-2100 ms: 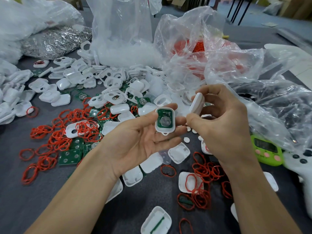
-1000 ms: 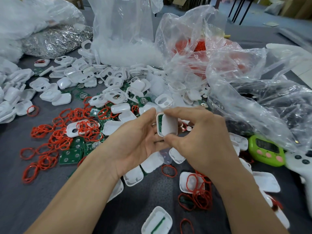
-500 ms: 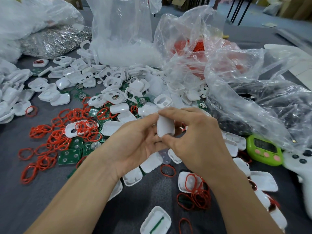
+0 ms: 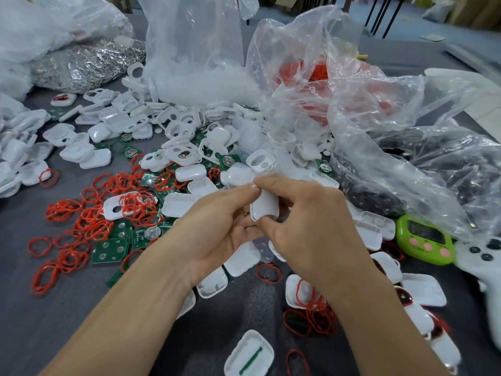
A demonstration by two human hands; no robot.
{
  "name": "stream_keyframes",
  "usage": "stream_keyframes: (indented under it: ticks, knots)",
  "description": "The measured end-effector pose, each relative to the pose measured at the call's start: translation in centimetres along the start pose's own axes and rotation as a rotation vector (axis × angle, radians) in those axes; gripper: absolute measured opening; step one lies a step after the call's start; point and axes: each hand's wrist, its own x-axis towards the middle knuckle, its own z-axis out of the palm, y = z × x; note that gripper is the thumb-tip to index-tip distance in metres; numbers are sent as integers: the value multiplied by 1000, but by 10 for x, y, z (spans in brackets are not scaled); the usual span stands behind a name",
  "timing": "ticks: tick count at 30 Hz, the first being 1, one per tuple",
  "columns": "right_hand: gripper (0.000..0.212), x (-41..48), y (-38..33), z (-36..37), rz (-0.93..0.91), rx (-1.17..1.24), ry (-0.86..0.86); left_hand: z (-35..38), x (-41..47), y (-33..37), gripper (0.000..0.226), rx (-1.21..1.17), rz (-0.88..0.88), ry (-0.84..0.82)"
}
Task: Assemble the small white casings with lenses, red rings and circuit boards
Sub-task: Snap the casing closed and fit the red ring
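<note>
Head view. The small white rounded plastic casing (image 4: 265, 206) is held clear of the dark grey surface (image 4: 40, 316), between both hands. The right hand (image 4: 306, 229) pinches it, fingers (image 4: 273, 183) over the top and thumb beneath, probably to press the lid home. The left hand (image 4: 217, 232) grips it from the other side as a brace. Thin red rubber rings (image 4: 89, 221) lie left of the fingers. Compared with 2.1 s ago, the lid is on and the green board is hidden.

green timer (image 4: 423, 240): right edge | white controller (image 4: 485, 264): just beside | silvery bag (image 4: 89, 63), maybe clips: far-left
</note>
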Motion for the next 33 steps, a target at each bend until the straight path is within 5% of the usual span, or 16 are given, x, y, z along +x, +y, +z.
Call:
stream_keyframes:
  ticks: [11,18,23,33]
  knots:
    - [61,-2,-4,11,-33,-25,7,2,-2,2,25,-13,-7,25]
    - [26,14,26,1,342,545,132,3,-1,4,30,-23,7,28]
    - [20,18,25,2,453,1019,-98,4,-4,4,44,-26,-7,-35]
    - [20,18,22,3,500,1153,-136,4,-5,4,39,-60,-14,-84]
